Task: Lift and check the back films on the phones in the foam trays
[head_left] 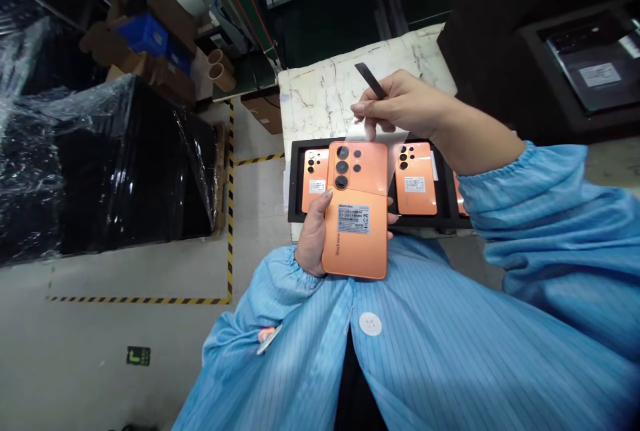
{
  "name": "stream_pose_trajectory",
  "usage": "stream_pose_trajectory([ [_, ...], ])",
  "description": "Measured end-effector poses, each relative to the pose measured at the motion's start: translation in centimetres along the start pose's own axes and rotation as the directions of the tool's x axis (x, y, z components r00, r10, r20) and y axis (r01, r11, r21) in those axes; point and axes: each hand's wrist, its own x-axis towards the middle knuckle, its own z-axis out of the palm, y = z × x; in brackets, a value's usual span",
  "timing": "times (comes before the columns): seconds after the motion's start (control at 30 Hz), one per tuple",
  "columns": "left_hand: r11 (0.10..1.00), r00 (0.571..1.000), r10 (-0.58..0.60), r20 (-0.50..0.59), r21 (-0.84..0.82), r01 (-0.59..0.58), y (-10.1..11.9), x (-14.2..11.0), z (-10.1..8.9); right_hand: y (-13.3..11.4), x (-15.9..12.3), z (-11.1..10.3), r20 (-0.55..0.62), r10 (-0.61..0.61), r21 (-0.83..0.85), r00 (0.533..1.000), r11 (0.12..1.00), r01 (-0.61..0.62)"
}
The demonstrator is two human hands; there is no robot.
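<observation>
Head view: orange Blackview smartphone (pixel 355 218) held back-up in the left hand (pixel 313 238), thumb over its edge, fingers closed behind it, above a black tray (pixel 295 178) of matching phones (pixel 415 178). Right hand (pixel 400 104) pinches, finger and thumb together, a clear film (pixel 375 134) with a black pull tab (pixel 371 80). Film overlaps the phone's upper corner, held by its edge, fingertips off the back panel.

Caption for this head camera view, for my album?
Left hand holds an orange phone, right hand clear film, above a black tray.
</observation>
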Motion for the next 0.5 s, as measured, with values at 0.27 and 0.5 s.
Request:
stream_pose_trajectory([
  [0.27, 0.999, 0.995, -0.027, -0.095, 0.038, 0.03, 0.1, 0.2, 0.3, 2.8, 0.5, -0.1, -0.022, -0.051, -0.038, 0.998, 0.998, 0.05],
  [0.5, 0.999, 0.995, -0.046, -0.086, 0.016, 0.048, 0.3, 0.5, 0.0, 2.3, 0.4, -0.5, 0.032, -0.003, -0.034, 0.999, 0.999, 0.004],
])
